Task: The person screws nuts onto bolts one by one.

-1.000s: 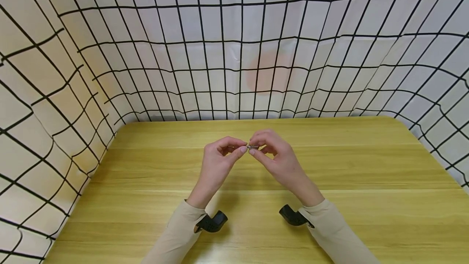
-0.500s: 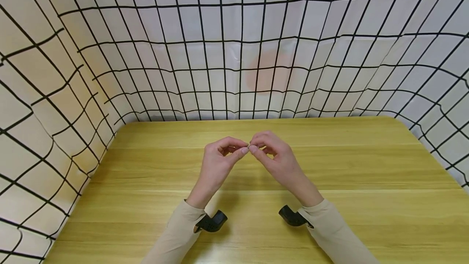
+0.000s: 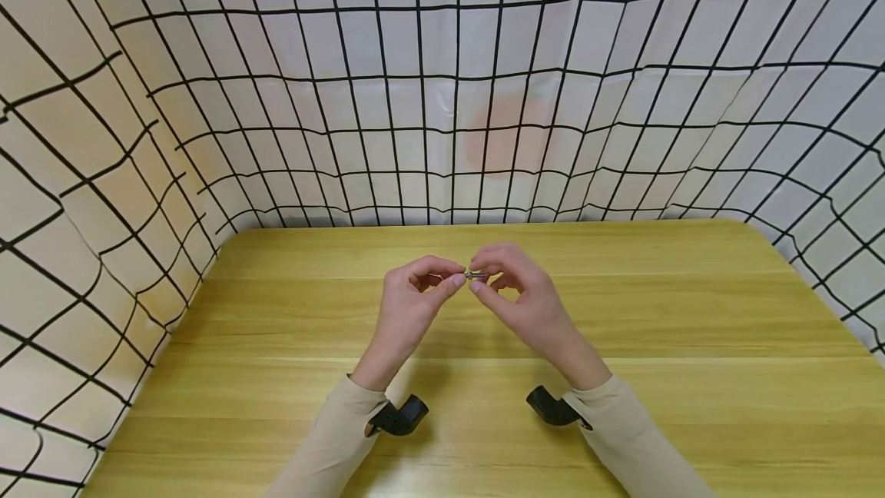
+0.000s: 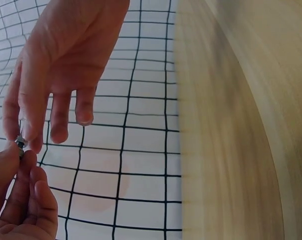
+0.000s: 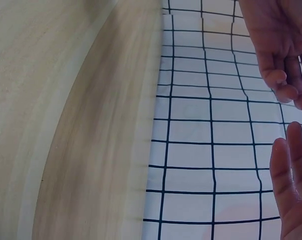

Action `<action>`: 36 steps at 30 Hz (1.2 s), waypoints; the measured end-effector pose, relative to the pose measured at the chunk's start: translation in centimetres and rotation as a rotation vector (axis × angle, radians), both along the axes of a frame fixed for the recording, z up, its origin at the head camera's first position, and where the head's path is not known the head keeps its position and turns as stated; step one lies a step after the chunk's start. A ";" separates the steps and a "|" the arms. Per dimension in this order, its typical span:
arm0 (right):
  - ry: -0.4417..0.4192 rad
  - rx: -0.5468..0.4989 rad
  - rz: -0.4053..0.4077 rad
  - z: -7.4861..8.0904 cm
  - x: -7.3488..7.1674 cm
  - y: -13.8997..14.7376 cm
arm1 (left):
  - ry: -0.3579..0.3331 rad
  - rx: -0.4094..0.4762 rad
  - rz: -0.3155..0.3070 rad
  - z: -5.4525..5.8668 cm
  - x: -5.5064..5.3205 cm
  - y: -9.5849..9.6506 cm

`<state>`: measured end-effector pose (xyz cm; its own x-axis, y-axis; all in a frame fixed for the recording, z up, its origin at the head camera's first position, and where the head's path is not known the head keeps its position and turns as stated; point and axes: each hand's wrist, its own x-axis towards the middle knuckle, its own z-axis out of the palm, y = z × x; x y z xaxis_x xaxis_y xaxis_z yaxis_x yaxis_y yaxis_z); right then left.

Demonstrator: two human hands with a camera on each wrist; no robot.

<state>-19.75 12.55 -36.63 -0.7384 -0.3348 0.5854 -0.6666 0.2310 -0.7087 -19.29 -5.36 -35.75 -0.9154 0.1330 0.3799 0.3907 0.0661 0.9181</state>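
Observation:
Above the middle of the table, both hands meet at a small bolt-like metal piece [image 3: 475, 276], silvery with a thin shank. The left hand [image 3: 406, 306] pinches its left end between thumb and index finger. Around the right part curl the thumb and fingers of the right hand [image 3: 528, 302], with a narrow gap showing between thumb and index tips. From the left wrist, the metal piece [image 4: 20, 141] shows a silver part and a dark ring, partly hidden by fingertips. The right wrist view shows both the left hand [image 5: 283, 47] and right hand [image 5: 296, 185], but not the piece.
A wooden table [image 3: 276, 344] lies under the hands. White sheeting with a black grid net [image 3: 442, 98] stands behind the table and on both sides. Black wrist-worn devices [image 3: 399, 416] stick out from the beige sleeves [image 3: 339, 436].
Half a second ago the right thumb and index finger closed over the metal piece; now they are spread apart and more of its shank shows. The left hand stays almost in place.

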 end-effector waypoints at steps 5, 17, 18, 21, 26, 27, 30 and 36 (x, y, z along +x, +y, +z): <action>0.059 0.005 0.008 -0.1 -0.2 -0.1 | -0.008 0.007 -0.013 -0.1 0.0 0.0; -0.034 0.059 -0.060 -3.1 -2.1 0.9 | -0.031 0.009 -0.021 -0.4 -0.1 0.2; -0.044 0.058 -0.063 -3.1 -2.1 0.9 | -0.031 0.011 -0.022 -0.4 -0.1 0.2; -0.071 0.059 -0.078 -3.0 -2.0 1.0 | -0.024 0.013 -0.019 -0.5 -0.2 0.2; -0.064 0.057 -0.069 -1.5 -1.0 0.5 | -0.028 0.017 -0.021 -0.5 -0.2 0.2; -0.057 0.050 -0.061 -1.1 -0.8 0.4 | -0.029 0.018 -0.021 -0.5 -0.2 0.1; -0.025 0.027 -0.028 0.0 -0.1 0.1 | -0.029 0.014 -0.016 -0.5 -0.2 0.1; 0.042 0.011 -0.002 0.0 -0.1 0.1 | -0.029 0.004 -0.005 -0.4 -0.2 0.1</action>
<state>-19.90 12.65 -36.60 -0.7136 -0.3404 0.6122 -0.6955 0.2400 -0.6773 -19.46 -5.28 -36.11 -0.9253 0.1363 0.3539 0.3643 0.0600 0.9293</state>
